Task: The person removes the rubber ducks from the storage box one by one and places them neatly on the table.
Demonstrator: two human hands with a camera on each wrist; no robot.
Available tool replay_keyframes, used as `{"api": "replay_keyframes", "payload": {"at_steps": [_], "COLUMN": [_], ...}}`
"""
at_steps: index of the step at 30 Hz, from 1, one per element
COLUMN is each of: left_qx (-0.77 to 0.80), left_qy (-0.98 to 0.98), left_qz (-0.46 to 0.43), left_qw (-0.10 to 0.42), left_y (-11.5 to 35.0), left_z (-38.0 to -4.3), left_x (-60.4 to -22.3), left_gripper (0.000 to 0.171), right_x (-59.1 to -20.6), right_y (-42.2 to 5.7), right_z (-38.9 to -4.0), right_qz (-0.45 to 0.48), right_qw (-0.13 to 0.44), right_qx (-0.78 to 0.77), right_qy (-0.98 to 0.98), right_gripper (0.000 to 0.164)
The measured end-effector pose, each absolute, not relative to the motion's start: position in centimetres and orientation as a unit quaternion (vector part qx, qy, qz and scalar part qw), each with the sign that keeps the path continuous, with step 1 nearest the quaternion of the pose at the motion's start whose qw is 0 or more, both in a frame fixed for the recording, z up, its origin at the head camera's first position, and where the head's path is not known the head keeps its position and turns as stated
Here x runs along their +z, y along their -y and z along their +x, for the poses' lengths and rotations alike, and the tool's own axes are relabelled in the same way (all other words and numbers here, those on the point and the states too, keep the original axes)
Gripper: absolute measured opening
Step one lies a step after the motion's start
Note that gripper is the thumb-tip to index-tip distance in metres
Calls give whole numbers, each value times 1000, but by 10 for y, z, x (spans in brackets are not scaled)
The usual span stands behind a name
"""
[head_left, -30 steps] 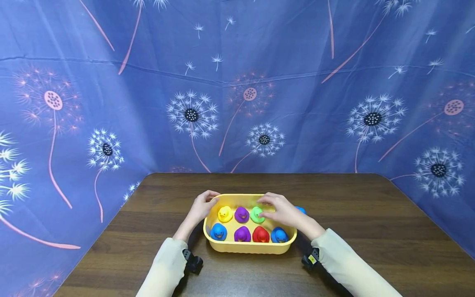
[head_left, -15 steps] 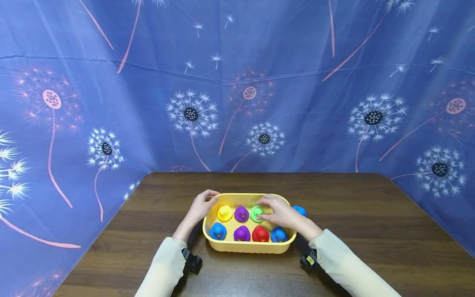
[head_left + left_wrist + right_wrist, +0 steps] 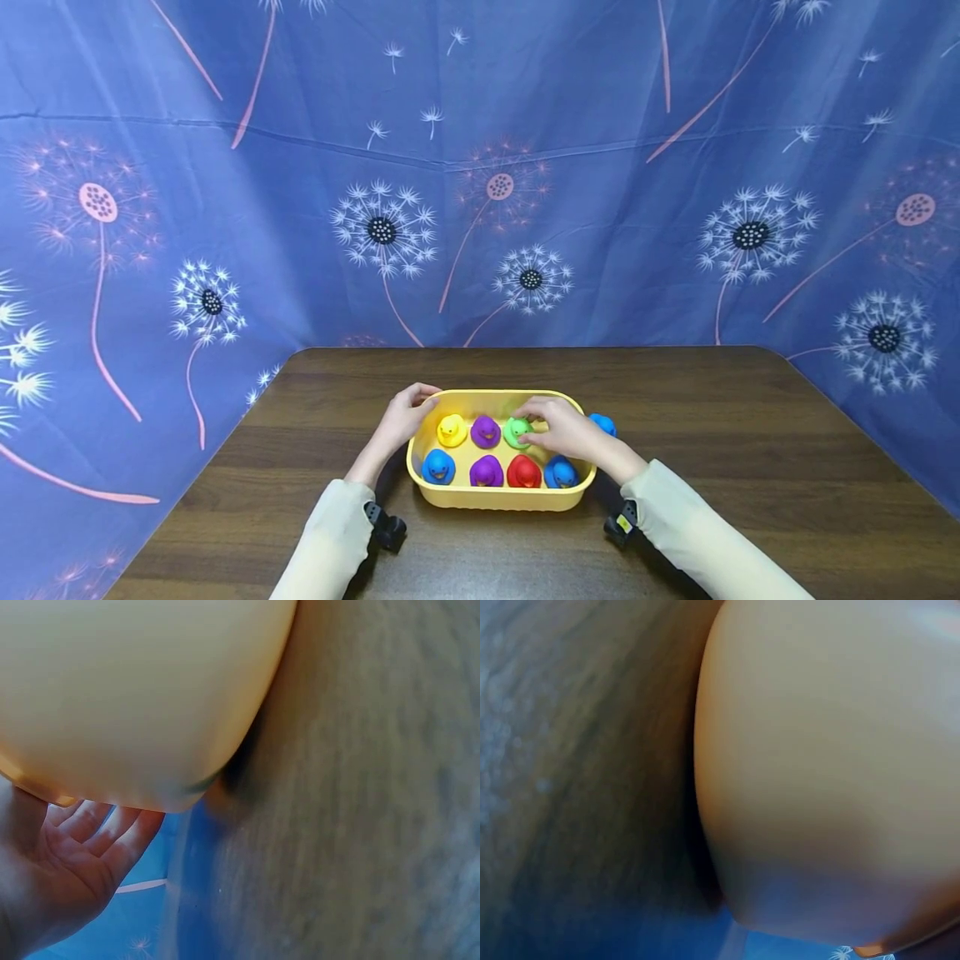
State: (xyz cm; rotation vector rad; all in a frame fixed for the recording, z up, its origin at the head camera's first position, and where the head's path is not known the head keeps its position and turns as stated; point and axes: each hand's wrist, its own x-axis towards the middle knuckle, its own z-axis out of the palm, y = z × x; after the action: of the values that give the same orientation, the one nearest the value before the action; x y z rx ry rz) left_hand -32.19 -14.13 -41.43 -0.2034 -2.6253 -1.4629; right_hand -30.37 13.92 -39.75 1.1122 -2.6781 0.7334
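Observation:
A yellow plastic basket [image 3: 495, 498] holds several rubber ducks in two rows. My left hand [image 3: 401, 417] grips its left end, with the thumb at the rim and the fingers outside; the left wrist view shows those fingers [image 3: 124, 832] behind the basket wall. Inside the basket, my right hand [image 3: 562, 427] pinches a green duck [image 3: 515, 432] at the right of the back row, which also has a yellow duck [image 3: 452, 431] and a purple duck [image 3: 485, 432]. Basket wall [image 3: 832, 765] fills much of the right wrist view, where the right hand is hidden.
In the front row sit a blue duck [image 3: 438, 467], a purple duck [image 3: 487, 472], a red duck [image 3: 523, 472] and another blue duck [image 3: 560, 472]. One more blue duck [image 3: 603, 424] lies outside, behind the right hand. Blue dandelion-print cloth [image 3: 465, 250] hangs behind the brown wooden table [image 3: 750, 467].
My right hand's fingers and thumb have come slightly lower about the green duck. The left hand stays at the basket's left end, and the view has shifted a little.

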Motion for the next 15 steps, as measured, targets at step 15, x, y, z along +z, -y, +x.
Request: {"api": "replay_keyframes", "payload": {"at_steps": [15], "left_qx": [-489], "left_qy": [867], "left_qz": [-70], "left_qw": [65], "left_y": [141], "left_z": [-323], "left_x": [-415], "left_gripper": [22], "right_x": [-398], "right_y": [-140], "right_z": [-303], "right_qz": [372], "right_qw": [90], "right_qx": [229], "right_qy": [895], "right_gripper": [30]}}
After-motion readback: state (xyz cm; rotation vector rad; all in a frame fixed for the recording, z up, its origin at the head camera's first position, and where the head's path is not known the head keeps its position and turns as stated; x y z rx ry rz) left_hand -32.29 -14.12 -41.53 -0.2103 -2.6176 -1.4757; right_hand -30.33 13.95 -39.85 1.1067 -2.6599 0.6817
